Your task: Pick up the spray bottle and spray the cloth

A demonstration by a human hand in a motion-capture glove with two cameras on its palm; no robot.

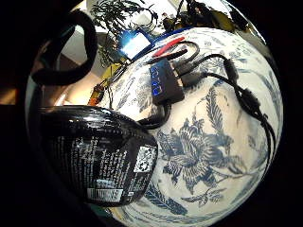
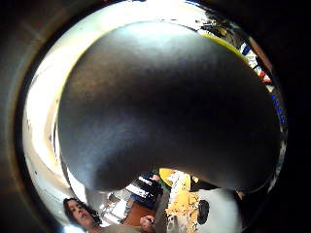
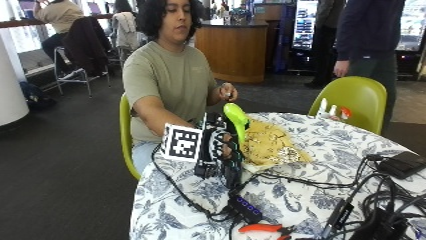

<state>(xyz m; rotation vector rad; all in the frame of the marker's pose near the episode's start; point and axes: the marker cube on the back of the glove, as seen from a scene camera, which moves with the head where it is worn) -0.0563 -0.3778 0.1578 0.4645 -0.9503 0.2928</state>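
Glossy black plastic spray bottle (image 1: 97,156), crumpled yellow cloth (image 3: 268,144), printed cloth tablecloth (image 3: 299,200)

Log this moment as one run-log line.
right hand: grips spray bottle upright | cloth: on table, beside bottle | spray: not visible

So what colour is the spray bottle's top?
Bright green spray head; clearest in the outside view.

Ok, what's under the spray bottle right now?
The gloved right hand holds the spray bottle above the flowered tablecloth; the yellow cloth lies beside it. The bottle's base hides whatever is directly below.
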